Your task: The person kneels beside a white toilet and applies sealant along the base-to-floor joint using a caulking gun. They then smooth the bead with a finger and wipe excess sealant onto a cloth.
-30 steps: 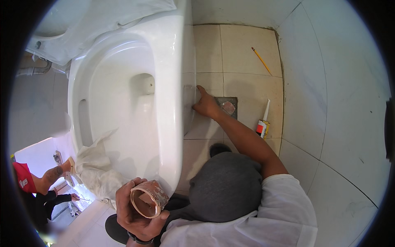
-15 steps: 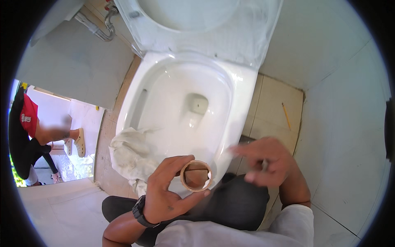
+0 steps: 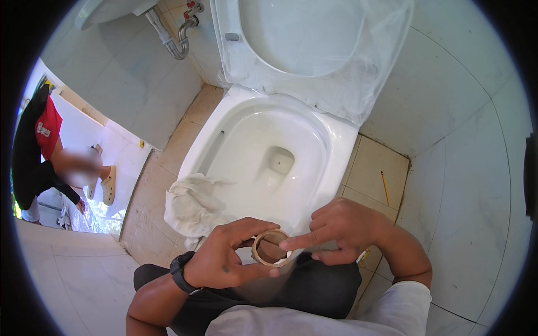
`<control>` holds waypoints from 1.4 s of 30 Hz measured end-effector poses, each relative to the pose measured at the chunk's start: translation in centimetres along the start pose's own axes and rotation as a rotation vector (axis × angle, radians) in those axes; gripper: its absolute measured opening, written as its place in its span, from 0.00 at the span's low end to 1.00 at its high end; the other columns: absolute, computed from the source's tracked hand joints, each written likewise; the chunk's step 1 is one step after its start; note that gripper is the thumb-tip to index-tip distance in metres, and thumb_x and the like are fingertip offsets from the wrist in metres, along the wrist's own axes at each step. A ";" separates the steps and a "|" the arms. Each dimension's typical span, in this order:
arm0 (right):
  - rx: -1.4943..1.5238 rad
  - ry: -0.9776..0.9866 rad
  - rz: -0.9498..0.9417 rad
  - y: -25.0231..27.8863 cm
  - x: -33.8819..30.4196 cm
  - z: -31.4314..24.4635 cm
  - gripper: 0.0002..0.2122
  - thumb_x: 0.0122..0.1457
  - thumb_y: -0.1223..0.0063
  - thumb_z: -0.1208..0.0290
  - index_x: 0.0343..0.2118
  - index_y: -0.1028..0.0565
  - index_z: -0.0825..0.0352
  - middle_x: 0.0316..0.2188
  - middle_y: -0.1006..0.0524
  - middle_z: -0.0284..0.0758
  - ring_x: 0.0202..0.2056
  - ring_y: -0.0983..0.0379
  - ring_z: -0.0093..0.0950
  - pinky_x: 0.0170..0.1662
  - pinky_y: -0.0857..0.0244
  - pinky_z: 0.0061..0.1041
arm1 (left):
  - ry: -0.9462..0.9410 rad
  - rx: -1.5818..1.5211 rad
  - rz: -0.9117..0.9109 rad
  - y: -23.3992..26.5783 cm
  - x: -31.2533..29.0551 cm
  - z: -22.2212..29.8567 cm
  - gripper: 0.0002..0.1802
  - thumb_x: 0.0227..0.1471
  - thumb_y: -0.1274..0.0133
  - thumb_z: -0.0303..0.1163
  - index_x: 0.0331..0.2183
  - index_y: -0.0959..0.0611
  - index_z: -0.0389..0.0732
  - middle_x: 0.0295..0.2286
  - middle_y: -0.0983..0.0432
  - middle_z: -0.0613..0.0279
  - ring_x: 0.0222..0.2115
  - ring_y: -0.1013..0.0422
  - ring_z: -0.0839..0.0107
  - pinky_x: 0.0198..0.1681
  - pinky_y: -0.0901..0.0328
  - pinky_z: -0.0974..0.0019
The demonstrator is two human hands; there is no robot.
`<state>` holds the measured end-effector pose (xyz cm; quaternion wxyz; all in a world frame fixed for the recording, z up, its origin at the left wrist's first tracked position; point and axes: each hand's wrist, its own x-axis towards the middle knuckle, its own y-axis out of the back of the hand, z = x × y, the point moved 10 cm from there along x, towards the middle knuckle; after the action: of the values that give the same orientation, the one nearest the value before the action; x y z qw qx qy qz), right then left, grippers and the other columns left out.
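Right hand (image 3: 342, 229) now fingering tape roll (image 3: 270, 247) | left hand (image 3: 230, 257) pinches it | rag (image 3: 193, 204) on toilet (image 3: 263, 162)

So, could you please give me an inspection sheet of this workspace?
Surface: tan floor tiles around a white toilet, its bowl open.
Job's things: tape roll, nearly used up, over the bowl's front rim.
Clutter: white rag on the rim; pencil on the floor.
Grippers: left hand pinches the roll; right hand has a fingertip at its edge.
Cables: nothing seen.
Surroundings: plastic film on the raised lid; drain pipe; another person at the doorway.
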<state>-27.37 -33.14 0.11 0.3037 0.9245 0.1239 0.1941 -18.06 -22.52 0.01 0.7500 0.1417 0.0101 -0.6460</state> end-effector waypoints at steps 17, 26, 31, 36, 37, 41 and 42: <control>-0.064 -0.488 1.081 8.7 -15.8 9.2 0.17 0.55 0.44 0.75 0.49 0.20 0.63 0.21 0.27 0.26 0.20 0.37 0.16 0.24 0.41 0.22 | -0.038 0.060 0.134 2.6 -2.5 -0.1 0.46 0.35 0.21 0.36 0.53 0.24 0.28 0.48 0.24 0.51 0.49 0.25 0.62 0.54 0.32 0.61; 0.169 -1.253 1.257 -16.2 -20.0 36.0 0.22 0.59 0.53 0.75 0.57 0.28 0.74 0.42 0.22 0.56 0.46 0.24 0.51 0.51 0.31 0.42 | 0.041 0.076 0.351 -0.4 -4.0 -4.0 0.52 0.35 0.22 0.52 0.55 0.26 0.30 0.47 0.25 0.50 0.46 0.23 0.60 0.52 0.30 0.58; 0.111 -1.240 1.183 -18.5 -19.2 36.5 0.26 0.59 0.50 0.73 0.62 0.32 0.71 0.38 0.20 0.53 0.40 0.22 0.47 0.48 0.29 0.38 | 0.002 0.110 0.407 -0.5 -3.9 -5.1 0.53 0.34 0.22 0.52 0.55 0.25 0.31 0.47 0.26 0.49 0.46 0.24 0.59 0.52 0.30 0.57; 0.153 -1.252 1.012 -17.8 -19.3 36.8 0.31 0.56 0.49 0.72 0.65 0.35 0.68 0.35 0.20 0.53 0.38 0.21 0.48 0.47 0.29 0.38 | 0.045 0.103 0.391 -0.7 -3.7 -5.9 0.52 0.34 0.21 0.51 0.55 0.25 0.31 0.46 0.25 0.49 0.47 0.24 0.57 0.51 0.30 0.56; 0.163 -1.239 0.999 -17.7 -19.1 36.8 0.31 0.56 0.49 0.72 0.66 0.36 0.67 0.34 0.20 0.53 0.38 0.21 0.48 0.46 0.29 0.38 | 0.043 0.107 0.390 -0.5 -3.7 -5.8 0.52 0.34 0.21 0.51 0.55 0.25 0.32 0.46 0.25 0.49 0.47 0.24 0.57 0.51 0.30 0.56; 0.089 -1.186 0.993 -16.6 -18.9 36.7 0.32 0.52 0.48 0.71 0.64 0.34 0.69 0.29 0.20 0.53 0.38 0.22 0.52 0.47 0.29 0.44 | 0.025 0.097 0.381 -0.5 -3.7 -5.9 0.51 0.34 0.22 0.50 0.54 0.24 0.31 0.46 0.25 0.48 0.46 0.24 0.57 0.51 0.29 0.56; 0.071 -1.182 0.961 -16.5 -18.8 36.9 0.32 0.52 0.48 0.71 0.64 0.34 0.69 0.30 0.20 0.53 0.38 0.22 0.52 0.47 0.29 0.44 | 0.036 0.103 0.381 -0.4 -3.7 -6.0 0.51 0.34 0.22 0.50 0.54 0.24 0.31 0.46 0.25 0.48 0.46 0.24 0.57 0.51 0.29 0.56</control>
<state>-29.99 -45.65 -42.55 0.1717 0.8362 -0.4691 -0.2265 -18.10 -17.67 -5.07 0.8500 0.1907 -0.0365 -0.4896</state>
